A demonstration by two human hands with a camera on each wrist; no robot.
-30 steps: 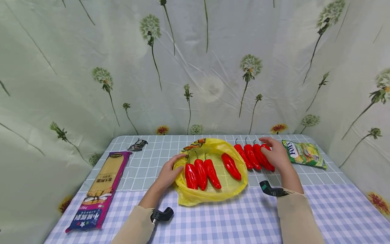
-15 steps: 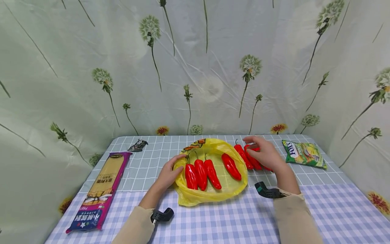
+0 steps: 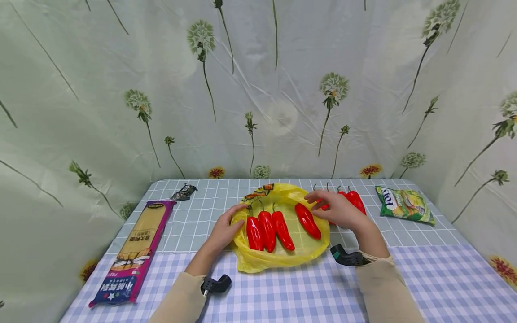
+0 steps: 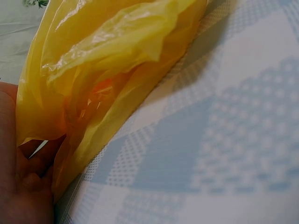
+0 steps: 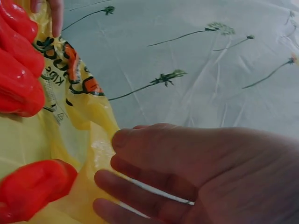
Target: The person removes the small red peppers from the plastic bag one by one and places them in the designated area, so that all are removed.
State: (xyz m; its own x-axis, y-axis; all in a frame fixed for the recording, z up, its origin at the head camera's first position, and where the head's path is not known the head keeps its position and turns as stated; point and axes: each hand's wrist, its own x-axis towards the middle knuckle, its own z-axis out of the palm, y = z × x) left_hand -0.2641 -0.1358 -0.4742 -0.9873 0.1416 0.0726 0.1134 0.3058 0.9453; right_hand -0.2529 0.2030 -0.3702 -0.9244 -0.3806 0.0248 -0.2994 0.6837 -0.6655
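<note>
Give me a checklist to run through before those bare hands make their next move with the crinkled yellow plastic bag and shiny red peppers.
1. Left hand holding the crinkled yellow plastic bag by its rim: ok.
2. Bag mouth open: ok, four shiny red peppers show inside.
3. Right hand free of peppers: ok.
4. Right hand touching the bag: cannot tell.
5. Every pepper bagged: not ok; outside peppers lie beyond the right rim.

Beige sleeves (image 3: 179, 298) (black wrist cameras (image 3: 216, 284))
</note>
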